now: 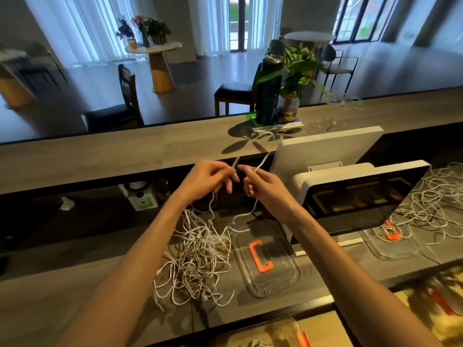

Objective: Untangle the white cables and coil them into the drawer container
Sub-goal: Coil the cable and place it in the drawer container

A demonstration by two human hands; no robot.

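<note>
A tangled heap of white cables (198,254) lies on the dark counter below my arms. My left hand (208,177) and my right hand (263,185) are raised above it, close together. Each pinches a strand of one white cable (253,210) that hangs down to the heap. A clear plastic container with an orange handle (260,255) lies flat just right of the heap. A second clear container (393,236) with an orange handle sits at the right, with another mass of white cables (436,206) spread over and behind it.
A white point-of-sale screen (355,194) stands right of my hands. On the raised wooden ledge (125,151) behind stand a dark bottle (268,96) and a vase of leaves (290,103). An open drawer holding cable (258,343) shows at the bottom edge.
</note>
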